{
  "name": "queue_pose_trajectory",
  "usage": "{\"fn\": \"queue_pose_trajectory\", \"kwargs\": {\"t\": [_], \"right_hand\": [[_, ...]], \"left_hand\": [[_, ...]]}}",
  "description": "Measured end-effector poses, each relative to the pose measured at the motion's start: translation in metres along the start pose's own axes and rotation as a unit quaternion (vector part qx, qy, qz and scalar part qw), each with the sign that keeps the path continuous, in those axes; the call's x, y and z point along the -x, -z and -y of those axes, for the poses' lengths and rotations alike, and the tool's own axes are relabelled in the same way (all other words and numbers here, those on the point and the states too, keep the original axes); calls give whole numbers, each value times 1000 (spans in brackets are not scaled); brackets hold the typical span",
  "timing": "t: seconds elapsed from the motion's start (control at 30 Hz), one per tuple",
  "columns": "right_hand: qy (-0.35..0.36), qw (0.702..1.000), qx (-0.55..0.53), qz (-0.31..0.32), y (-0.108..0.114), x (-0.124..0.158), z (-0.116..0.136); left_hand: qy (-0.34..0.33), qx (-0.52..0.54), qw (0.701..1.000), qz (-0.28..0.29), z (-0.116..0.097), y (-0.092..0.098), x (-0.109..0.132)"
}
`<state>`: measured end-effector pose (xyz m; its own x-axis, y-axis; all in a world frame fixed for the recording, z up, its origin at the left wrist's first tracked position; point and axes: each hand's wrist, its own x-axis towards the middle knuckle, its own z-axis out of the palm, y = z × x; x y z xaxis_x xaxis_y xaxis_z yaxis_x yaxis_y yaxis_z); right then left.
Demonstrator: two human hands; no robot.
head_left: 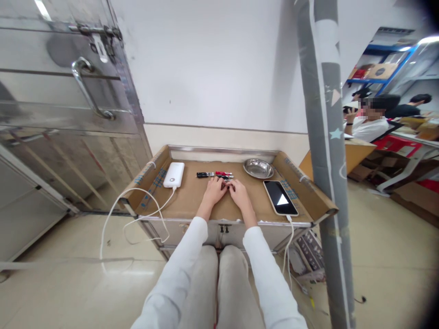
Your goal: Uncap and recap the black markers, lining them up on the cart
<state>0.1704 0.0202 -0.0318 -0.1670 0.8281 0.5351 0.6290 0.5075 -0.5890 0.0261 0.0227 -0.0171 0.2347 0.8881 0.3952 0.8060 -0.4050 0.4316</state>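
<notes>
My left hand [215, 190] and my right hand [238, 191] rest close together at the middle of the cardboard-lined tabletop [188, 201]. The fingers of both are curled inward, with the fingertips nearly meeting. Whatever lies between them is mostly hidden. Right against the fingertips, a dark pen [224, 178] shows in part; I cannot tell whether it is gripped. Just beyond it lies a red pen [223, 173], and to the left are black pens [205, 175], all lying crosswise.
A white power bank [174, 175] with a looping cable lies left. At right are a round steel dish [258, 168] and a plugged-in phone [281, 198]. Raised cardboard sides edge the top. A padded grey pole [324, 137] stands right; people sit at tables beyond.
</notes>
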Motion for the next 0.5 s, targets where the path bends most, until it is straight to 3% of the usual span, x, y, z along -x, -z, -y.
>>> {"fn": "queue_pose_trajectory", "kwargs": {"t": [0.5], "right_hand": [[-17,999,-31,-5,-1,-1,-1]], "left_hand": [[9,49,999,21,-4,7,1]]}}
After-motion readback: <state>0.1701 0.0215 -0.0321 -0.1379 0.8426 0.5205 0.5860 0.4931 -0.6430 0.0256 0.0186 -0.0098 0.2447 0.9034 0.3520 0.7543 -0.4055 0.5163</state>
